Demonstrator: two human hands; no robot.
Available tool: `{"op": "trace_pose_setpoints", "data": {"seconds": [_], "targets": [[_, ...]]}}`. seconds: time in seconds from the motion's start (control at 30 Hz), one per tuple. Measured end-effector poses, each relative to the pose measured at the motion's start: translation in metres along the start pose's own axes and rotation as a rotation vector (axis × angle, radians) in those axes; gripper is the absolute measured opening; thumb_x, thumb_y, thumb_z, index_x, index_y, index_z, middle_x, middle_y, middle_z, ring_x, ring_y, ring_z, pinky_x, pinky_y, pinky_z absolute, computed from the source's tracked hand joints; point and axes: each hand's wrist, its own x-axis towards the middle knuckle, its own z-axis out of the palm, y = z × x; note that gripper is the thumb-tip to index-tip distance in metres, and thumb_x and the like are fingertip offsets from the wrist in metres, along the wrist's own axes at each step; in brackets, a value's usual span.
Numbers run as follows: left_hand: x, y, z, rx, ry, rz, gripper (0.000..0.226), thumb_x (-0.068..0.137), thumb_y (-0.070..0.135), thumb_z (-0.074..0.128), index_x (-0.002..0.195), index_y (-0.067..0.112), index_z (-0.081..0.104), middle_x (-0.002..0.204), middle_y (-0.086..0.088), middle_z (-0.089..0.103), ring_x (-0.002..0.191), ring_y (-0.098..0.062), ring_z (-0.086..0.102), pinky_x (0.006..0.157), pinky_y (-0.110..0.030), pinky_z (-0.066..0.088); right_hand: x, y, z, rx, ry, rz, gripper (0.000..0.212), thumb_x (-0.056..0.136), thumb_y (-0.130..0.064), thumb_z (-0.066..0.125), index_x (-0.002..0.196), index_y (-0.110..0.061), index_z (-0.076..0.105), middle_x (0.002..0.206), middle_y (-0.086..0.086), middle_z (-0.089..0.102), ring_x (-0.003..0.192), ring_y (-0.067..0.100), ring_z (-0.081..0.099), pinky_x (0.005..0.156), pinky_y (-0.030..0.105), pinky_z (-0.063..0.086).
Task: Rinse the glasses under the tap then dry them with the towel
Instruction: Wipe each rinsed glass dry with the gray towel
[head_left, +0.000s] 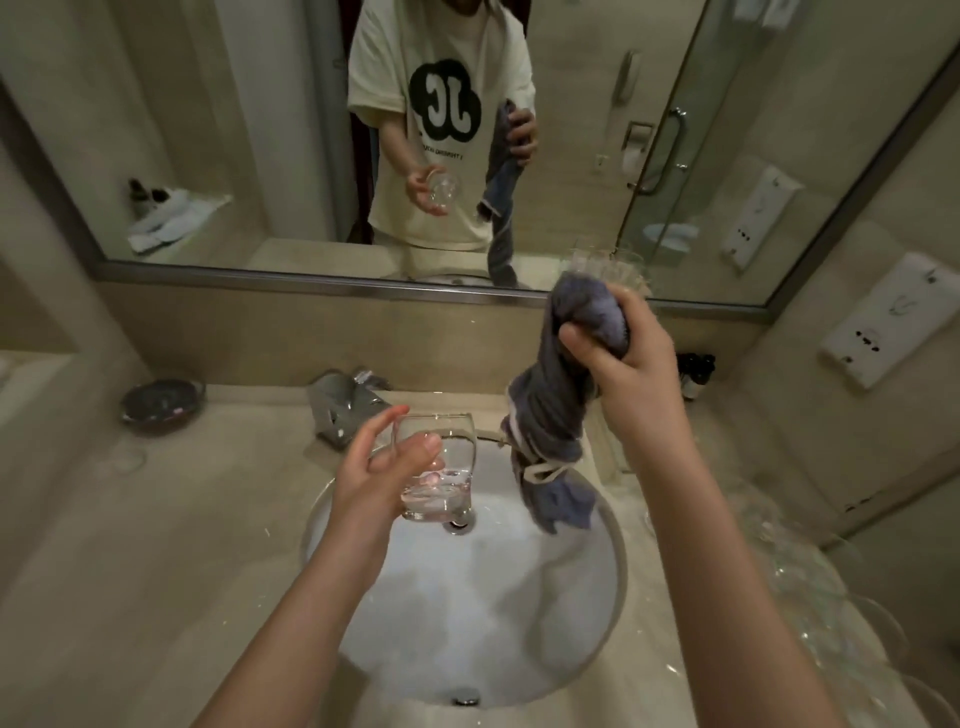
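Note:
My left hand holds a clear drinking glass upright over the white sink basin, thumb on its near side and fingers behind. My right hand is raised higher and to the right, gripping a bunched grey-blue towel that hangs down over the basin's right side. The chrome tap stands behind the basin on the left; no water runs from it. A second glass shows just behind the top of the towel. Several clear glasses stand on the counter at the right.
A beige stone counter surrounds the basin. A small dark dish sits at the back left. Dark bottles stand at the back right by the wall. A large mirror spans the wall and reflects a person.

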Motion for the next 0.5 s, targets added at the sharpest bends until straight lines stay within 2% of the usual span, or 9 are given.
{"op": "trace_pose_setpoints", "data": {"seconds": [0.1, 0.2, 0.27, 0.33, 0.4, 0.43, 0.5], "targets": [[-0.005, 0.009, -0.017, 0.016, -0.042, 0.007, 0.053, 0.072, 0.017, 0.082, 0.119, 0.028, 0.061, 0.094, -0.003, 0.076, 0.100, -0.038, 0.069, 0.086, -0.050, 0.053, -0.034, -0.005, 0.022, 0.072, 0.006, 0.064, 0.033, 0.086, -0.002, 0.066, 0.102, -0.029, 0.058, 0.089, -0.017, 0.063, 0.087, 0.002, 0.060, 0.082, 0.027, 0.052], [-0.014, 0.016, -0.027, 0.040, -0.096, 0.003, 0.055, 0.070, 0.026, 0.078, 0.121, 0.031, 0.061, 0.101, -0.003, 0.076, 0.102, -0.038, 0.068, 0.098, -0.061, 0.047, -0.069, -0.011, 0.043, 0.106, 0.008, 0.120, 0.034, 0.087, -0.002, 0.065, 0.106, -0.029, 0.056, 0.086, -0.030, 0.062, 0.083, -0.008, 0.059, 0.077, 0.017, 0.050], [-0.022, 0.017, -0.029, 0.030, -0.109, 0.005, 0.054, 0.069, 0.030, 0.077, 0.119, 0.036, 0.061, 0.104, -0.003, 0.075, 0.100, -0.034, 0.070, 0.095, -0.062, 0.048, -0.089, -0.017, 0.055, 0.175, 0.038, 0.153, 0.042, 0.088, -0.001, 0.064, 0.118, -0.027, 0.050, 0.092, -0.035, 0.059, 0.088, -0.013, 0.059, 0.075, 0.011, 0.048], [-0.030, 0.014, -0.031, 0.003, -0.087, 0.002, 0.051, 0.067, 0.035, 0.076, 0.115, 0.043, 0.061, 0.107, -0.005, 0.074, 0.098, -0.032, 0.071, 0.089, -0.061, 0.052, -0.107, -0.019, 0.063, 0.186, 0.094, 0.172, 0.051, 0.088, -0.005, 0.065, 0.123, -0.036, 0.042, 0.104, -0.034, 0.055, 0.093, -0.011, 0.060, 0.077, 0.013, 0.050], [-0.038, 0.011, -0.030, -0.049, -0.065, -0.016, 0.050, 0.067, 0.042, 0.077, 0.113, 0.046, 0.060, 0.111, -0.007, 0.073, 0.096, -0.033, 0.072, 0.081, -0.060, 0.055, -0.120, -0.018, 0.070, 0.139, 0.150, 0.171, 0.050, 0.085, -0.022, 0.071, 0.111, -0.052, 0.041, 0.109, -0.023, 0.055, 0.096, 0.002, 0.063, 0.083, 0.026, 0.054], [-0.042, 0.008, -0.030, -0.067, -0.056, -0.020, 0.049, 0.069, 0.046, 0.078, 0.114, 0.046, 0.059, 0.113, -0.008, 0.072, 0.095, -0.033, 0.072, 0.077, -0.057, 0.057, -0.126, -0.017, 0.075, 0.098, 0.179, 0.159, 0.045, 0.081, -0.032, 0.072, 0.104, -0.056, 0.042, 0.108, -0.023, 0.054, 0.098, 0.007, 0.062, 0.085, 0.030, 0.053], [-0.049, 0.003, -0.027, -0.080, -0.040, -0.024, 0.046, 0.076, 0.051, 0.074, 0.118, 0.045, 0.056, 0.116, -0.009, 0.070, 0.093, -0.032, 0.072, 0.069, -0.049, 0.058, -0.136, -0.014, 0.084, 0.032, 0.239, 0.104, 0.030, 0.076, -0.044, 0.065, 0.098, -0.055, 0.048, 0.110, -0.019, 0.053, 0.104, 0.004, 0.057, 0.088, 0.023, 0.047]]}}
